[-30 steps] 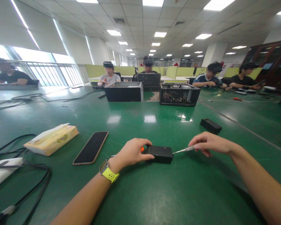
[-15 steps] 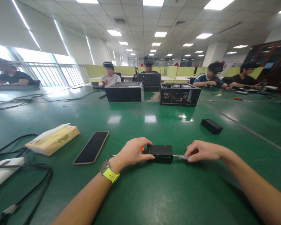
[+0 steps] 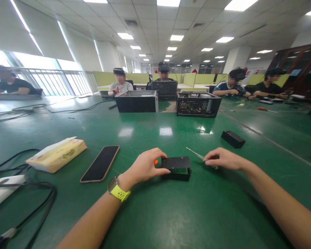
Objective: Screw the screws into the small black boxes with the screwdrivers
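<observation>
Screwdriver [image 3: 196, 154]: partly hidden by right hand [image 3: 223, 158] | box [image 3: 178, 175]: corner behind left hand [image 3: 146, 166]

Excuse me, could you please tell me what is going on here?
A person's left hand grips a small black box, whose lid sits partly open, showing a green board inside. The right hand holds a slim screwdriver-like tool, its tip apart from the box. A phone lies farther left on the table.
</observation>
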Motion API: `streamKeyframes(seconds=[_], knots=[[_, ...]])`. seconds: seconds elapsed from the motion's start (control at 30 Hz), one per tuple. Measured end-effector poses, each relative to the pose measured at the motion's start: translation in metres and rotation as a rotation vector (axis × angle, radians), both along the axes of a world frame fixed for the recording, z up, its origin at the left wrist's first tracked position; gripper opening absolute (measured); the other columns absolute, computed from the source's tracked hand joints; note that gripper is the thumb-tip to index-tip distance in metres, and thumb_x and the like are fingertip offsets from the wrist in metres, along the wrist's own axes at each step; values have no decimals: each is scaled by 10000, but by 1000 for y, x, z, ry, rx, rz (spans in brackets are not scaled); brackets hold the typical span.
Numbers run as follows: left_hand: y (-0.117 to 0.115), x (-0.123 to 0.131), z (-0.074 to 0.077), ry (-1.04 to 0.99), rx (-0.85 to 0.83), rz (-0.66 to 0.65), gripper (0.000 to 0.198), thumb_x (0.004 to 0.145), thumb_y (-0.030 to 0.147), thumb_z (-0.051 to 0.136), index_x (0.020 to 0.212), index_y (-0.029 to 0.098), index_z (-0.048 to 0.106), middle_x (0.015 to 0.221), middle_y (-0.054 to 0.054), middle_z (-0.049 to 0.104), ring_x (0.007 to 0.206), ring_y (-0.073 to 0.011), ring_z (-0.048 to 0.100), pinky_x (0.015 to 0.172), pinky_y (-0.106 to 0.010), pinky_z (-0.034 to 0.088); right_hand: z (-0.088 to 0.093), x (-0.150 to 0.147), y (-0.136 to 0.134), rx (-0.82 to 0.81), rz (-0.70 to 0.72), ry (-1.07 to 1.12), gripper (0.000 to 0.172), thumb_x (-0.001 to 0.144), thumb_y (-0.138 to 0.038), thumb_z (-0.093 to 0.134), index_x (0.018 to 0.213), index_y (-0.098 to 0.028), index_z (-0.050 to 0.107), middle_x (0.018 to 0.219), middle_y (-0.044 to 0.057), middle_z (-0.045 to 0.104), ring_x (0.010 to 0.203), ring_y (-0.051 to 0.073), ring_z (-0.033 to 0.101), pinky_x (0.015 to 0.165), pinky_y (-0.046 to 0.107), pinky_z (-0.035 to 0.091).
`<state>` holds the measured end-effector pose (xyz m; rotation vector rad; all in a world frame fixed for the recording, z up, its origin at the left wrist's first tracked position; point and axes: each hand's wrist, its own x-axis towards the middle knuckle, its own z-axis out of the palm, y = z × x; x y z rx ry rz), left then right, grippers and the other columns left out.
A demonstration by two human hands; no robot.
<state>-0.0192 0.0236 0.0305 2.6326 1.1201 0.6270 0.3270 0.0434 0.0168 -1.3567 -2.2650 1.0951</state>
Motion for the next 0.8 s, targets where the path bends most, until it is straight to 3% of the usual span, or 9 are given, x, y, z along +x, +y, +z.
streamKeyframes(seconds=[0.2, 0.5, 0.67, 0.73, 0.8], knots=[[1, 0, -6, 12, -12, -22, 423, 759, 506, 700, 1047, 204, 631, 1039, -50, 619, 931, -214, 595, 811, -313, 473, -21, -7, 12, 349, -246, -274, 345, 808, -465, 575, 930, -189, 743, 686, 29, 649, 615, 170, 551, 571, 277, 376], [1, -1, -5, 31, -49, -6, 456, 734, 531, 712, 1057, 215, 647, 1035, -49, 613, 924, -213, 592, 818, -312, 473, -32, -16, 17, 444, -304, -417, 324, 832, -457, 561, 1003, -225, 710, 794, 49, 684, 694, 193, 602, 585, 274, 387], [2, -1, -5, 42, -44, -14, 488, 711, 545, 724, 1063, 218, 641, 1037, -50, 622, 935, -223, 598, 818, -310, 471, -19, -26, 5, 598, -340, -292, 466, 862, -545, 516, 1101, -172, 663, 937, 97, 669, 835, 239, 605, 721, 333, 443], [2, -2, -6, 50, -42, -12, 522, 691, 559, 732, 1069, 214, 637, 1040, -52, 627, 941, -230, 600, 820, -315, 472, -10, -37, -5, 648, -270, -154, 462, 902, -529, 464, 1121, -165, 647, 945, 91, 657, 840, 222, 593, 750, 335, 448], [3, -2, -6, 61, -41, -6, 560, 674, 581, 733, 1078, 206, 634, 1043, -57, 632, 942, -236, 604, 823, -321, 474, -2, -52, -18, 598, -124, -55, 468, 904, -522, 469, 1189, -179, 612, 954, 77, 652, 784, 196, 586, 712, 317, 454]])
